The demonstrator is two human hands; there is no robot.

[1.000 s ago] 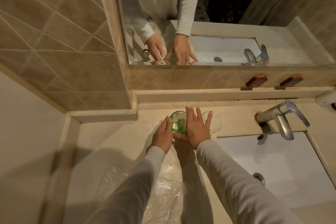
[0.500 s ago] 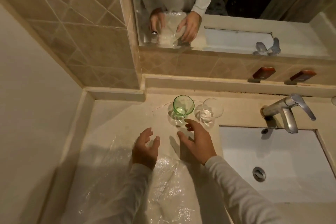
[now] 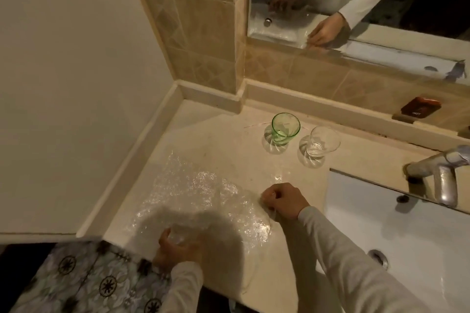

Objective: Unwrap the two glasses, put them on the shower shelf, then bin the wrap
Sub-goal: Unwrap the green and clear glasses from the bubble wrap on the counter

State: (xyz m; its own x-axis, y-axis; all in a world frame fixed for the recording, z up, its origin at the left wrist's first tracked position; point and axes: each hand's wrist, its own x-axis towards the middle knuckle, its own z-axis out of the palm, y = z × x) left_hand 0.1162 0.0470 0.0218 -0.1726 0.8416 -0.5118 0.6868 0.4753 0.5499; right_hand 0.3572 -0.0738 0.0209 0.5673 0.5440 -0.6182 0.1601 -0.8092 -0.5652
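Note:
A green glass point(image 3: 284, 128) and a clear glass point(image 3: 321, 142) stand upright side by side on the beige counter point(image 3: 218, 140), near the back ledge. Clear bubble wrap point(image 3: 201, 195) lies spread flat on the counter in front of them. My right hand point(image 3: 282, 201) pinches the wrap's right edge. My left hand point(image 3: 178, 249) grips the wrap's near edge at the counter's front, in shadow. Both hands are well short of the glasses.
A white sink basin point(image 3: 396, 231) with a metal tap point(image 3: 442, 175) lies to the right. A mirror point(image 3: 356, 2) hangs above the tiled back ledge. A plain wall point(image 3: 63, 84) bounds the left. Patterned floor point(image 3: 84, 279) shows below the counter's front edge.
Both hands drew back from the glasses toward the counter's front and closed on the bubble wrap. The glasses stay where they stood. The view tilted left and down.

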